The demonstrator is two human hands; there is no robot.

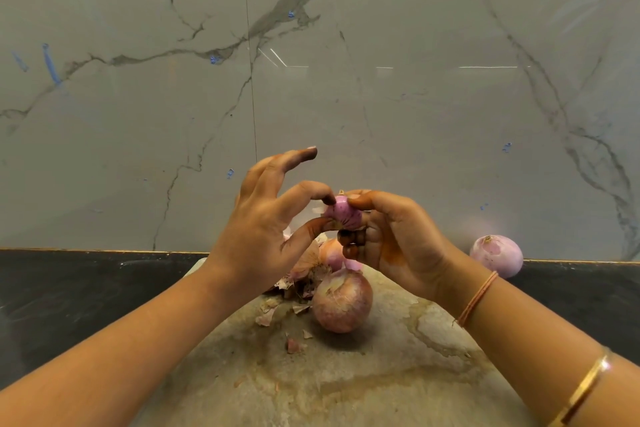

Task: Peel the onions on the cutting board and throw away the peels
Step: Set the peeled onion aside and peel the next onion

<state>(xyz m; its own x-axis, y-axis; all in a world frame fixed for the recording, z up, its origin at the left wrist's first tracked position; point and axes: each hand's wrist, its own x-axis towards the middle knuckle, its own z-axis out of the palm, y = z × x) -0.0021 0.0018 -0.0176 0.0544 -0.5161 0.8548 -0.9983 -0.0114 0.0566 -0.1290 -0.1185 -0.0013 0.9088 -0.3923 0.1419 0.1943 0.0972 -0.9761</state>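
Small onion (343, 215): above cutting board (346, 385), gripped by curled right hand (398, 243) at 3 o'clock; left hand (263, 229) pinches it from 9 o'clock. Unpeeled onion (343, 302) at 6 o'clock, peels (304, 270) at 7.

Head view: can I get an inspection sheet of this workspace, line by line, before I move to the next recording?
Surface: stained cutting board on a dark counter.
Job's things: small onion held above the board; unpeeled onion on the board; half-hidden onion behind it; peeled onion on the counter to the right.
Clutter: peel pile left of the onions on the board; loose scraps nearer the camera.
Grips: left hand pinches the small onion with thumb and forefinger; right hand curls round it.
Cables: nothing seen.
Surroundings: marble wall behind the counter; no bin in view.
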